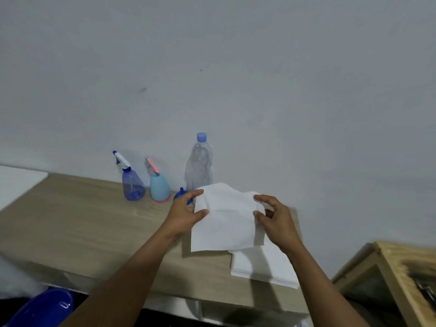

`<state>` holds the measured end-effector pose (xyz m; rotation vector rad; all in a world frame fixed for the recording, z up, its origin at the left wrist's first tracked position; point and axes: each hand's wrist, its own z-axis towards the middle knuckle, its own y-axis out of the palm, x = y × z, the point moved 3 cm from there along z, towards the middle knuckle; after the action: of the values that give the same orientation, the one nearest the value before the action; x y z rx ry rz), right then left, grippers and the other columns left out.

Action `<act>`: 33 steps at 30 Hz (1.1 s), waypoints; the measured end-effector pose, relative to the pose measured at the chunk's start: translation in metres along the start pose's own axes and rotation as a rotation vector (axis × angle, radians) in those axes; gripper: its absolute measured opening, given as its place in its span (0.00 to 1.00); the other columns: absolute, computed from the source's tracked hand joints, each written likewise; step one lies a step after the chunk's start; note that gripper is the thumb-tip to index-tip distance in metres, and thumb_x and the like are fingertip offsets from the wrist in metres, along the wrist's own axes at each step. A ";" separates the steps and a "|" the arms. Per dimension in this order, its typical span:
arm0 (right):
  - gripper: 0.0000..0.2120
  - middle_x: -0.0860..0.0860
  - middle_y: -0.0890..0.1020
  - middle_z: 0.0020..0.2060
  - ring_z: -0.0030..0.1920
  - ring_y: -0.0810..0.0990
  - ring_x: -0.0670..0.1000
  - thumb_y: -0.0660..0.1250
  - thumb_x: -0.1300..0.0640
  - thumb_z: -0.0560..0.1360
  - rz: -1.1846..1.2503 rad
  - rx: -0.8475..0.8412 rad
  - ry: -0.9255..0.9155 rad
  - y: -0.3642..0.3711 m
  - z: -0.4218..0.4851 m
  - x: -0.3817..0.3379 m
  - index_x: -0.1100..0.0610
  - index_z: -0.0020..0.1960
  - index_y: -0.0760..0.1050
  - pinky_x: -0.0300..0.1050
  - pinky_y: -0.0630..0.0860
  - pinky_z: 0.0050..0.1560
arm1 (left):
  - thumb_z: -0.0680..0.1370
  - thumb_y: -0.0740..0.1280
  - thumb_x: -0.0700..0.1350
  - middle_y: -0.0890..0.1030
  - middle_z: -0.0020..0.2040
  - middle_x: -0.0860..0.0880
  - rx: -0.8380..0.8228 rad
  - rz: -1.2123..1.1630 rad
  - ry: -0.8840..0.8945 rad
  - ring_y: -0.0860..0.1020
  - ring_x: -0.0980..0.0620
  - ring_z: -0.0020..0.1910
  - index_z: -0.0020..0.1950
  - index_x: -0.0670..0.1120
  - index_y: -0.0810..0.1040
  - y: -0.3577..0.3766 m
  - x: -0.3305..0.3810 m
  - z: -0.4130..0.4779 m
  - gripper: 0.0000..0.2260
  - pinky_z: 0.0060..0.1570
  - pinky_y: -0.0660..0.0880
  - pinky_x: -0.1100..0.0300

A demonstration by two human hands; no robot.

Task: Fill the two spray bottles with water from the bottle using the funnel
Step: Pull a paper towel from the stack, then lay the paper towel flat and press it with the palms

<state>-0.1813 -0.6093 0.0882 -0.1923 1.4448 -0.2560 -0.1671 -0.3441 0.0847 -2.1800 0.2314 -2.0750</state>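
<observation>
Nearest me, lower left: blue tub (40, 308), cut off by frame, can't identify. Left hand (186, 208) and right hand (274, 217) apart, each pinching side edge of white sheet (224, 220), held over stack (262, 267) on table (70, 220). Risk as I judge it: sheet swept forward knocks funnel (180, 194), mostly hidden behind left hand. Beyond: blue spray bottle (133, 184), pink-trimmed spray bottle (160, 186), both upright with heads on. Water bottle (199, 166) capped by wall, fill level unreadable.
</observation>
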 end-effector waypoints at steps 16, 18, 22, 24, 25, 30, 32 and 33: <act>0.30 0.50 0.79 0.63 0.54 0.82 0.51 0.65 0.74 0.73 0.013 -0.277 0.268 0.330 -0.015 0.005 0.49 0.68 0.70 0.44 0.80 0.52 | 0.67 0.78 0.43 0.74 0.70 0.53 -0.080 0.247 -0.269 0.76 0.53 0.65 0.75 0.52 0.67 -0.298 -0.157 -0.020 0.39 0.66 0.74 0.52; 0.32 0.49 0.70 0.72 0.70 0.73 0.51 0.67 0.72 0.72 -0.044 -0.288 0.220 0.363 -0.013 0.009 0.48 0.70 0.69 0.49 0.73 0.68 | 0.67 0.77 0.43 0.67 0.74 0.53 -0.121 0.339 -0.268 0.68 0.53 0.72 0.77 0.49 0.63 -0.329 -0.173 -0.013 0.41 0.71 0.69 0.51; 0.34 0.46 0.64 0.75 0.75 0.63 0.47 0.68 0.66 0.71 -0.115 -0.300 0.175 0.413 0.003 0.011 0.53 0.75 0.65 0.58 0.62 0.76 | 0.68 0.77 0.40 0.60 0.79 0.48 -0.158 0.404 -0.238 0.59 0.52 0.78 0.78 0.47 0.60 -0.374 -0.193 0.016 0.43 0.76 0.61 0.49; 0.35 0.44 0.62 0.75 0.75 0.61 0.44 0.68 0.69 0.73 -0.136 -0.303 0.180 0.432 0.016 0.011 0.54 0.77 0.63 0.56 0.61 0.77 | 0.70 0.77 0.38 0.59 0.79 0.49 -0.171 0.431 -0.221 0.57 0.52 0.78 0.79 0.46 0.59 -0.389 -0.193 0.034 0.42 0.77 0.58 0.53; 0.35 0.43 0.61 0.75 0.75 0.60 0.43 0.68 0.69 0.74 -0.152 -0.301 0.182 0.439 0.023 0.011 0.54 0.77 0.62 0.56 0.61 0.77 | 0.70 0.76 0.37 0.59 0.79 0.48 -0.176 0.444 -0.220 0.56 0.53 0.78 0.79 0.46 0.59 -0.394 -0.194 0.044 0.41 0.76 0.56 0.57; 0.35 0.42 0.60 0.74 0.76 0.61 0.48 0.69 0.65 0.76 -0.245 -0.316 0.189 0.468 0.052 0.022 0.53 0.78 0.59 0.54 0.62 0.76 | 0.72 0.74 0.39 0.58 0.80 0.51 -0.191 0.538 -0.210 0.57 0.55 0.78 0.80 0.50 0.58 -0.412 -0.212 0.086 0.40 0.67 0.55 0.70; 0.35 0.44 0.61 0.75 0.76 0.62 0.50 0.69 0.63 0.76 -0.264 -0.305 0.186 0.477 0.057 0.028 0.52 0.78 0.58 0.54 0.62 0.76 | 0.73 0.74 0.40 0.57 0.80 0.52 -0.214 0.578 -0.201 0.57 0.58 0.76 0.80 0.50 0.57 -0.414 -0.219 0.096 0.40 0.62 0.54 0.76; 0.34 0.46 0.62 0.75 0.75 0.64 0.51 0.70 0.60 0.76 -0.298 -0.281 0.181 0.480 0.059 0.030 0.52 0.78 0.58 0.52 0.63 0.75 | 0.73 0.73 0.41 0.57 0.80 0.53 -0.225 0.585 -0.209 0.57 0.59 0.76 0.80 0.51 0.57 -0.415 -0.223 0.100 0.39 0.59 0.54 0.79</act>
<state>-0.0927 -0.1600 -0.0689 -0.6300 1.6281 -0.3180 -0.0667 0.1047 -0.0582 -2.0781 0.9842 -1.5485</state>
